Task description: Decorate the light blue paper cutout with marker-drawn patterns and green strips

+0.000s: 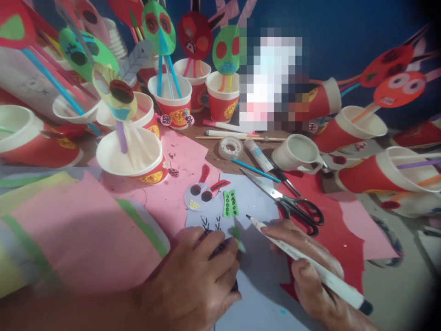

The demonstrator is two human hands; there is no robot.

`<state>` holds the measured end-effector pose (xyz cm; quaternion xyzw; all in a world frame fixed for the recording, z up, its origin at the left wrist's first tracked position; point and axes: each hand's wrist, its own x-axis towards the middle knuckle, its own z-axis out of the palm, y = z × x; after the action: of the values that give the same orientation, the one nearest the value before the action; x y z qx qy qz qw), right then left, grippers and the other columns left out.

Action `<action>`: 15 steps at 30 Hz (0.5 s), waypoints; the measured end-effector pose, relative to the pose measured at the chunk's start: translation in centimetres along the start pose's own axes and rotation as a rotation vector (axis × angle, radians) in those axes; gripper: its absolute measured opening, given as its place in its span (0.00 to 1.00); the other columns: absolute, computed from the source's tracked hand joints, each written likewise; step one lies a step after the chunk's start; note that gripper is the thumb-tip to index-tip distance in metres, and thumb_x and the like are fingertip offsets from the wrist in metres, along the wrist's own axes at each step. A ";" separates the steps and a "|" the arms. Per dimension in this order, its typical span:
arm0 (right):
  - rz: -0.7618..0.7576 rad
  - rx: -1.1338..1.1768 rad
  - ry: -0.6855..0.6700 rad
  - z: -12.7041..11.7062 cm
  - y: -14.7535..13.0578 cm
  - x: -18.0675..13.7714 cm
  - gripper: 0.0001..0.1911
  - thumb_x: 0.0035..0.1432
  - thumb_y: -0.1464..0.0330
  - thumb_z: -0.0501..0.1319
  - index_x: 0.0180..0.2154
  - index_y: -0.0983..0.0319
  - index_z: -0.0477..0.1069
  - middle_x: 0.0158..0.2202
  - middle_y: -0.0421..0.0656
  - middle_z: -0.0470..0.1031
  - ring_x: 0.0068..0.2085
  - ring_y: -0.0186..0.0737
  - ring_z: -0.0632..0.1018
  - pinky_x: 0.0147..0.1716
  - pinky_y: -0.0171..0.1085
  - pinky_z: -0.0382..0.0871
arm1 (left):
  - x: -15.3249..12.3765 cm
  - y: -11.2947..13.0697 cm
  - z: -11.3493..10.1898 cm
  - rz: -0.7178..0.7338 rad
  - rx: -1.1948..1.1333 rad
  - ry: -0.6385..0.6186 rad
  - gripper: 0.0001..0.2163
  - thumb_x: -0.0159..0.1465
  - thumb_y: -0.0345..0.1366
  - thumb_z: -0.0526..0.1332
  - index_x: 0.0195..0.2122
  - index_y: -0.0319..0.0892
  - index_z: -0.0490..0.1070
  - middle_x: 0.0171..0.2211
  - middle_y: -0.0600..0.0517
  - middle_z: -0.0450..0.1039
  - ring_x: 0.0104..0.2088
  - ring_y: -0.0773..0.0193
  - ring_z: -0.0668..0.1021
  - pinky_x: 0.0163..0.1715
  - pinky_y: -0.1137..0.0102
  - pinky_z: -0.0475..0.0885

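Observation:
My right hand (313,271) grips a white marker (310,263) with a dark end, its black tip pointing left, just above a light blue-grey paper (255,280). On that paper, the curled fingers of my left hand (203,271) press down over something dark that is mostly hidden. Black zigzag marks (211,224) show just beyond its fingertips. Past them lies a round grey paper face (199,195) with black eyes, a yellow mouth and two red ear-like strips. Beside it is a green paper bow shape (230,203) with black rings.
Black-handled scissors (284,197) lie right of the bow. Behind are a tape roll (230,148), a glue stick (258,155), a blue straw (257,170) and a white cup (296,154). Red paper cups (149,177) holding straw-mounted paper faces stand around. Pink paper (86,230) covers the left.

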<state>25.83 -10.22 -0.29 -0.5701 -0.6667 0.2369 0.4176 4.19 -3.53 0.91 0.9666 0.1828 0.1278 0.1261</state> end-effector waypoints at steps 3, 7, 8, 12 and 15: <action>0.079 0.038 -0.035 -0.1 -0.2 0.0 0.14 0.66 0.63 0.51 0.48 0.54 0.71 0.34 0.39 0.74 0.33 0.35 0.75 0.32 0.33 0.70 | 0.0 0.0 -0.3 -0.005 0.013 -0.030 0.13 0.67 0.46 0.58 0.41 0.42 0.74 0.47 0.56 0.74 0.43 0.59 0.70 0.39 0.61 0.59; 0.282 0.090 0.014 0.2 -0.9 -0.1 0.07 0.62 0.64 0.56 0.42 0.55 0.69 0.28 0.37 0.75 0.26 0.34 0.76 0.23 0.29 0.69 | -0.1 0.0 -0.3 0.002 0.048 -0.056 0.14 0.66 0.48 0.58 0.43 0.43 0.73 0.50 0.56 0.73 0.45 0.59 0.69 0.41 0.60 0.58; 0.340 0.116 0.039 0.4 -1.1 -0.2 0.05 0.61 0.63 0.57 0.40 0.56 0.68 0.27 0.38 0.75 0.25 0.34 0.76 0.20 0.29 0.68 | -0.1 0.0 -0.2 0.005 0.051 -0.058 0.15 0.66 0.48 0.58 0.44 0.43 0.73 0.50 0.56 0.73 0.45 0.58 0.68 0.41 0.60 0.58; 0.451 0.191 0.116 0.8 -1.6 -0.5 0.07 0.59 0.60 0.59 0.37 0.56 0.67 0.28 0.39 0.77 0.27 0.37 0.78 0.18 0.30 0.67 | -0.1 -0.1 -0.1 0.013 0.050 -0.055 0.15 0.66 0.48 0.58 0.43 0.43 0.73 0.50 0.55 0.73 0.44 0.59 0.68 0.41 0.60 0.58; 0.381 0.198 0.049 0.4 -1.2 -0.4 0.08 0.60 0.59 0.58 0.39 0.54 0.69 0.28 0.38 0.77 0.29 0.38 0.79 0.22 0.31 0.70 | 0.0 -0.1 -0.3 0.006 0.048 -0.056 0.14 0.67 0.48 0.58 0.43 0.43 0.74 0.50 0.55 0.73 0.45 0.59 0.69 0.42 0.60 0.57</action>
<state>24.86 -10.84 0.34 -0.6474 -0.5101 0.3619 0.4355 4.03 -3.37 1.13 0.9731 0.1794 0.0965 0.1077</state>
